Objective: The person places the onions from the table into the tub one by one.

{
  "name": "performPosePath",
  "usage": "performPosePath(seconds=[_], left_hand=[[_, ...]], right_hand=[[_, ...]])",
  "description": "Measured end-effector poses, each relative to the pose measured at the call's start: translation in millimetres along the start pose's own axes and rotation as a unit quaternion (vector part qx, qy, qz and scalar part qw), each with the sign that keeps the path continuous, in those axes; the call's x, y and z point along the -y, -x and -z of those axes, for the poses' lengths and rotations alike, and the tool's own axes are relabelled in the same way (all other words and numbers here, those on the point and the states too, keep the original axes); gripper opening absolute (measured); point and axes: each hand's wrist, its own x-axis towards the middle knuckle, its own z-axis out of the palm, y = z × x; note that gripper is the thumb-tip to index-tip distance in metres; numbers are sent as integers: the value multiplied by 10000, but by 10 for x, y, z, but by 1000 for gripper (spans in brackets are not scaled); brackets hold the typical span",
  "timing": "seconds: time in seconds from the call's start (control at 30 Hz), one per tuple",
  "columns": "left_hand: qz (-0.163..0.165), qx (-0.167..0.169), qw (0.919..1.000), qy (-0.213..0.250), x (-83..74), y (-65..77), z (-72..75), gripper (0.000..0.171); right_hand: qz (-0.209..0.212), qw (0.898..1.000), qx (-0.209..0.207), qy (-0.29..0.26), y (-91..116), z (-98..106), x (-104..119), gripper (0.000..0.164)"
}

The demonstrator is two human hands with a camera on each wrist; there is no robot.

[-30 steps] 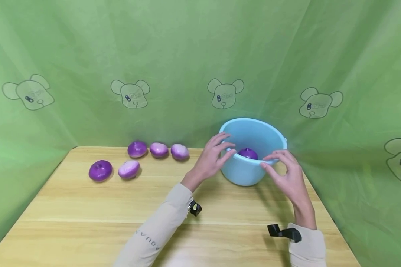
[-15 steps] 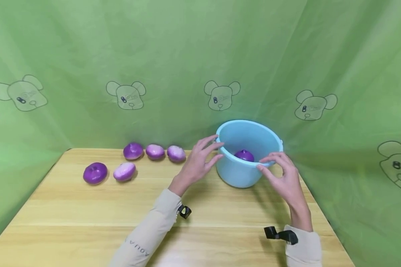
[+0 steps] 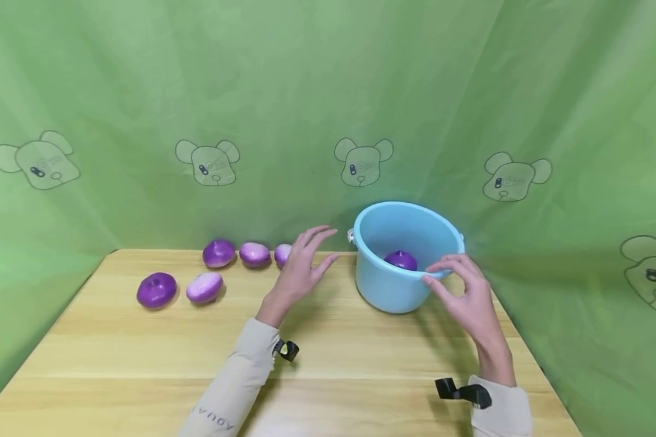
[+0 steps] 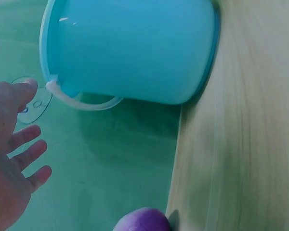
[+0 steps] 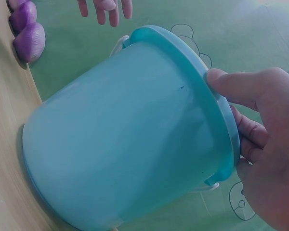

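Observation:
A light blue bucket (image 3: pixel 390 288) stands upright at the back right of the table, a purple onion (image 3: pixel 401 260) inside it. My right hand (image 3: pixel 467 297) pinches the bucket's near rim, thumb outside and fingers inside, as the right wrist view shows. To the left of the bucket, apart from it, my left hand (image 3: pixel 297 270) hangs above the table with its fingers spread and holds nothing. In the head view it partly covers a pale purple onion (image 3: pixel 282 255). The white bucket handle (image 4: pixel 82 103) hangs down behind in the left wrist view.
Several more onions lie on the left: a dark one (image 3: pixel 157 290) and a pale one (image 3: pixel 205 287) in front, a dark one (image 3: pixel 218 253) and a pale one (image 3: pixel 254 255) behind. A green curtain (image 3: pixel 284 91) encloses the wooden table (image 3: pixel 115 358).
My left hand has let go of the bucket's rim and moved left towards the onions. The right hand keeps its hold on the rim. The head view has shifted slightly.

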Motion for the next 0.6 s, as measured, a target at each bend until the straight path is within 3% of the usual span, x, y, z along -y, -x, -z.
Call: performPosePath(seconds=[0.33, 0.6], left_hand=[[175, -164, 9997, 50, 144, 130, 113, 45], [278, -355, 9989, 121, 251, 68, 179, 40]], right_hand=[[-121, 9999, -4, 60, 107, -54, -43, 22], [11, 10000, -43, 89, 23, -10, -27, 24]])
